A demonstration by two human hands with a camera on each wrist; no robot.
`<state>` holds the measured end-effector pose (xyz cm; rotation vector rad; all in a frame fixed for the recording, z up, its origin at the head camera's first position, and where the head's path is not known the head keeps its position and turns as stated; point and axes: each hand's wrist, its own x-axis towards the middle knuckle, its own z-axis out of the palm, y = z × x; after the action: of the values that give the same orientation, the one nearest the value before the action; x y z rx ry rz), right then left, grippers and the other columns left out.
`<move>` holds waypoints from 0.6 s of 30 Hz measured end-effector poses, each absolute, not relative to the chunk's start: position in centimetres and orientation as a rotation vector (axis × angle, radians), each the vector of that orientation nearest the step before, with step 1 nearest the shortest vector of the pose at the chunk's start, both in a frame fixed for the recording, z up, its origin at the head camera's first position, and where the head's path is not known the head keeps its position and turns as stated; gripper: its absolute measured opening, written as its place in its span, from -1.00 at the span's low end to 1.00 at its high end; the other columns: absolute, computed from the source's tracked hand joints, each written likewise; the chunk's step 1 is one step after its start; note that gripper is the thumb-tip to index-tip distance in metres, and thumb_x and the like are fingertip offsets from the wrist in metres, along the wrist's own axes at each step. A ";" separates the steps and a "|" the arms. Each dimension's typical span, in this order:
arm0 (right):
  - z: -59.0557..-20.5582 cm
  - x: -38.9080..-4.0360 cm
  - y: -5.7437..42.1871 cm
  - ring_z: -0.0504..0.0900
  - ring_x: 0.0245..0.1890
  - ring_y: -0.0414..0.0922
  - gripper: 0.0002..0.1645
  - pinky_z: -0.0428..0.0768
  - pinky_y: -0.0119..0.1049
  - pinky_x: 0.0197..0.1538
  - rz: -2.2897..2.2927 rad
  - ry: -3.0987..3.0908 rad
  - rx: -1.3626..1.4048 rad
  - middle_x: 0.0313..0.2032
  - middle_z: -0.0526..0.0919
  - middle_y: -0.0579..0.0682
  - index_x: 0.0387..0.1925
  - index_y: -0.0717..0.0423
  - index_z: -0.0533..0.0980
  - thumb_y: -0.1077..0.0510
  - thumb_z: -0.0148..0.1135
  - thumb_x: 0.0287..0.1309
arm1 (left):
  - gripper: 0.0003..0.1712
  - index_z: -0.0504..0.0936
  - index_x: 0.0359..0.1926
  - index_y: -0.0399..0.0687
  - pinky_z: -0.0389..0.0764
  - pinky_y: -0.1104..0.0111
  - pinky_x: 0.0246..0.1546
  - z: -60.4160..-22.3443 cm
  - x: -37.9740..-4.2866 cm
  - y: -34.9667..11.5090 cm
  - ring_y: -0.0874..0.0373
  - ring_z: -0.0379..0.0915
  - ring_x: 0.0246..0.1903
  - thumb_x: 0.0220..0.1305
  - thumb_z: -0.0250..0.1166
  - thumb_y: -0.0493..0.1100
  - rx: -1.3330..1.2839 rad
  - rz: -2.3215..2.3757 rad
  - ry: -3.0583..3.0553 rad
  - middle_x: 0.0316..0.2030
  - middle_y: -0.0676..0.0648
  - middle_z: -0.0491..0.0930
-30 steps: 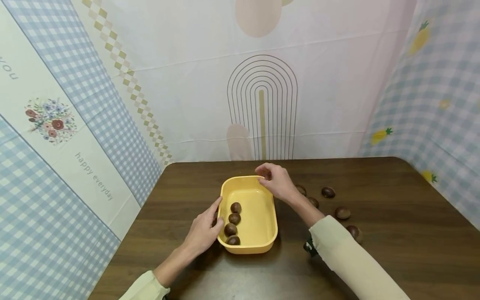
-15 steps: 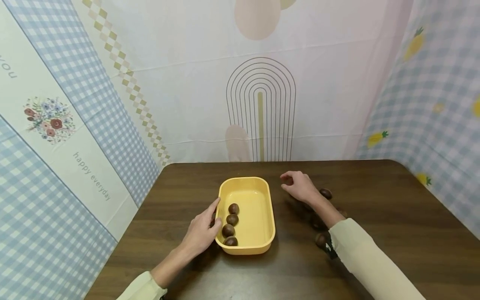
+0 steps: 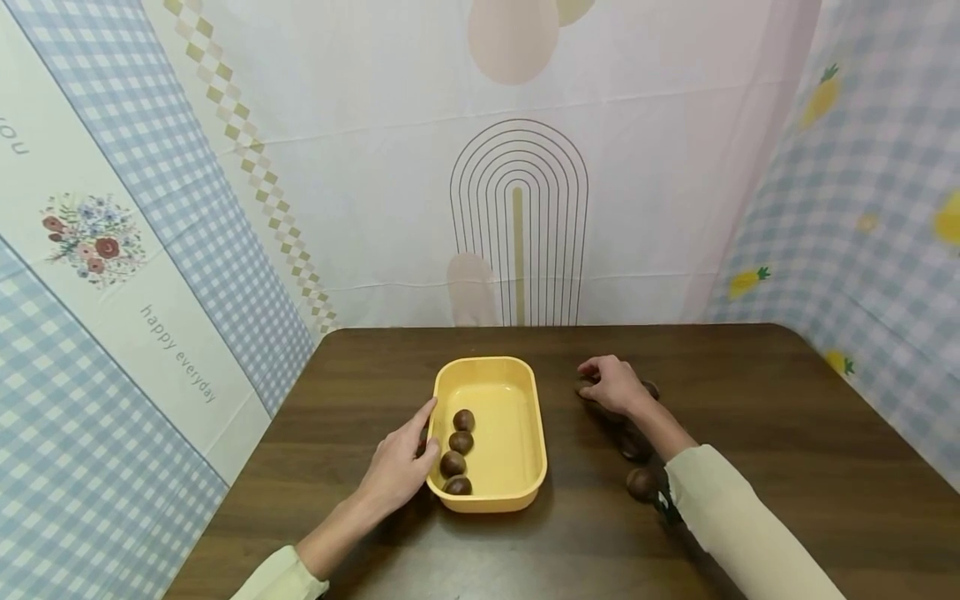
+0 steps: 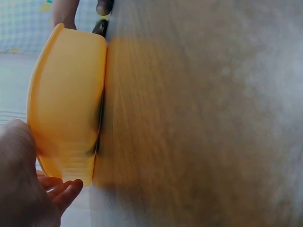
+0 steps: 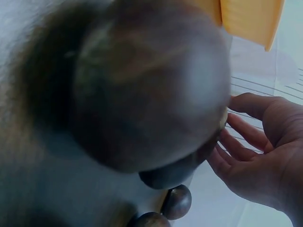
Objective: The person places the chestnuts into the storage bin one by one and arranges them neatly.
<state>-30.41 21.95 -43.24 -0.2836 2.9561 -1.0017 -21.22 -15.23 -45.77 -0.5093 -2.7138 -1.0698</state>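
Note:
A yellow rectangular box [image 3: 491, 503] stands on the table, several dark brown, round passion fruits [image 3: 461, 442] lined up along its left side. My left hand [image 3: 401, 467] grips the box's left wall, thumb at the rim and fingers outside, as the left wrist view also shows. Right of the box, my right hand [image 3: 615, 387] has its thumb and fingers curled about a passion fruit [image 3: 585, 386] close over the table. In the right wrist view a large, blurred passion fruit [image 5: 151, 90] in front hides much of that one, with the fingertips [image 5: 226, 118] showing at its edge.
More passion fruits lie under and beside the right forearm: one [image 3: 642, 483] near the sleeve, another [image 3: 636, 447] partly covered by the arm, and one [image 3: 651, 389] behind the wrist. The brown wooden table [image 3: 375, 375] ends at a patterned cloth backdrop [image 3: 375, 208].
My right hand has moved from the box's far right corner rightward and down to a passion fruit, its fingers coming around it. The left hand stays on the box.

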 end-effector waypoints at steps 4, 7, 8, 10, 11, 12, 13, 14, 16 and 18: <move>-43.8 -30.5 22.1 0.64 0.14 0.25 -0.52 0.56 0.16 0.21 -0.991 2.965 -0.258 0.08 0.70 0.32 0.17 0.38 0.62 0.32 0.42 0.22 | -0.26 0.31 0.62 -0.11 0.63 0.00 0.12 -45.8 -21.2 -15.2 -0.08 0.66 0.14 0.45 0.20 -0.22 -0.508 -1.065 -2.712 0.41 -0.18 0.53; -44.2 -30.6 22.2 0.63 0.14 0.25 -0.51 0.56 0.16 0.21 -0.991 2.967 -0.244 0.09 0.68 0.33 0.18 0.36 0.62 0.32 0.43 0.22 | -0.26 0.32 0.61 -0.11 0.63 -0.02 0.14 -45.8 -21.3 -15.2 -0.08 0.66 0.15 0.45 0.20 -0.22 -0.506 -1.070 -2.711 0.40 -0.19 0.53; -44.3 -30.6 22.3 0.64 0.14 0.25 -0.51 0.56 0.16 0.21 -0.997 2.967 -0.238 0.09 0.68 0.32 0.18 0.36 0.62 0.32 0.43 0.21 | -0.26 0.32 0.61 -0.11 0.63 -0.02 0.14 -45.8 -21.3 -15.2 -0.08 0.65 0.16 0.45 0.20 -0.23 -0.505 -1.071 -2.711 0.40 -0.19 0.54; -44.5 -30.7 22.2 0.63 0.14 0.24 -0.51 0.55 0.16 0.21 -1.007 2.968 -0.224 0.09 0.68 0.31 0.19 0.34 0.62 0.32 0.43 0.22 | -0.26 0.32 0.61 -0.11 0.62 -0.02 0.14 -45.8 -21.3 -15.2 -0.08 0.65 0.16 0.45 0.21 -0.22 -0.505 -1.070 -2.710 0.39 -0.19 0.54; -44.5 -30.7 22.2 0.63 0.13 0.23 -0.51 0.55 0.16 0.21 -1.008 2.972 -0.223 0.08 0.69 0.30 0.19 0.33 0.62 0.32 0.43 0.21 | -0.26 0.32 0.61 -0.11 0.62 -0.03 0.14 -45.8 -21.3 -15.2 -0.09 0.65 0.16 0.46 0.21 -0.23 -0.505 -1.071 -2.709 0.39 -0.19 0.54; -44.6 -30.7 22.2 0.63 0.13 0.24 -0.51 0.55 0.16 0.21 -1.009 2.977 -0.225 0.08 0.69 0.30 0.18 0.33 0.62 0.32 0.43 0.21 | -0.26 0.32 0.61 -0.11 0.62 -0.03 0.14 -45.8 -21.3 -15.1 -0.09 0.65 0.15 0.46 0.21 -0.23 -0.506 -1.070 -2.709 0.39 -0.19 0.54; -44.7 -30.7 22.2 0.63 0.14 0.24 -0.52 0.55 0.16 0.21 -1.012 2.980 -0.225 0.08 0.69 0.30 0.18 0.33 0.63 0.32 0.43 0.21 | -0.26 0.32 0.61 -0.12 0.62 -0.03 0.14 -45.8 -21.3 -15.1 -0.09 0.66 0.15 0.46 0.21 -0.23 -0.505 -1.071 -2.710 0.39 -0.19 0.55; -44.8 -30.7 22.2 0.63 0.14 0.24 -0.52 0.54 0.17 0.21 -1.016 2.985 -0.225 0.08 0.69 0.29 0.17 0.32 0.63 0.32 0.43 0.21 | -0.26 0.32 0.61 -0.12 0.62 -0.03 0.14 -45.8 -21.3 -15.1 -0.09 0.66 0.15 0.46 0.21 -0.23 -0.505 -1.071 -2.709 0.38 -0.19 0.55; -44.9 -30.7 22.2 0.62 0.15 0.25 -0.54 0.54 0.17 0.22 -1.026 2.996 -0.232 0.08 0.70 0.30 0.15 0.32 0.63 0.33 0.43 0.21 | -0.26 0.32 0.61 -0.12 0.63 -0.02 0.12 -45.8 -21.3 -15.1 -0.07 0.67 0.13 0.45 0.21 -0.22 -0.503 -1.068 -2.711 0.38 -0.19 0.55; -44.9 -30.7 22.2 0.62 0.16 0.26 -0.55 0.54 0.17 0.23 -1.037 3.004 -0.241 0.09 0.70 0.30 0.15 0.32 0.63 0.34 0.43 0.21 | -0.26 0.32 0.61 -0.11 0.63 0.00 0.11 -45.9 -21.4 -15.1 -0.05 0.67 0.12 0.45 0.20 -0.21 -0.501 -1.064 -2.713 0.38 -0.19 0.55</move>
<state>-30.66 22.17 -44.95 -0.2407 3.0042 -1.0370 -21.37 -15.14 -45.91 -0.5005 -2.7127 -1.0643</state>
